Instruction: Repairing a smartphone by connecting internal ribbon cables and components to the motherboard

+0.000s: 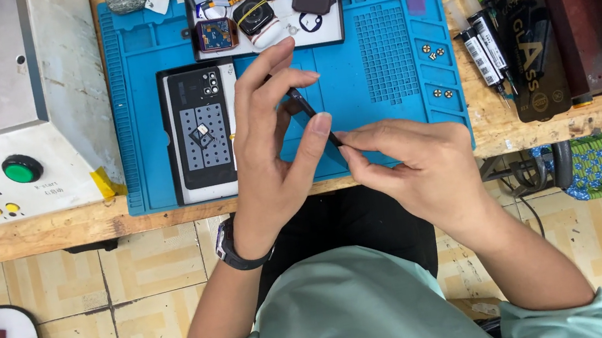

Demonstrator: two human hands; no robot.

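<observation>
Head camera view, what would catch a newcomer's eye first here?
Both hands, the left hand and right hand, pinch a thin dark tool above the bright blue work mat. Behind them, a white tray holds smartwatch parts; a green button sits far left.

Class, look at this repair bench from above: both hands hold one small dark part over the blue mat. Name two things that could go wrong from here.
1. The small dark part is pinched only by fingertips of the left hand and right hand, near the bench edge; a slip might send it to the tiled floor.
2. Loose watch pieces crowd the white tray just beyond; reaching over could knock them.
</observation>
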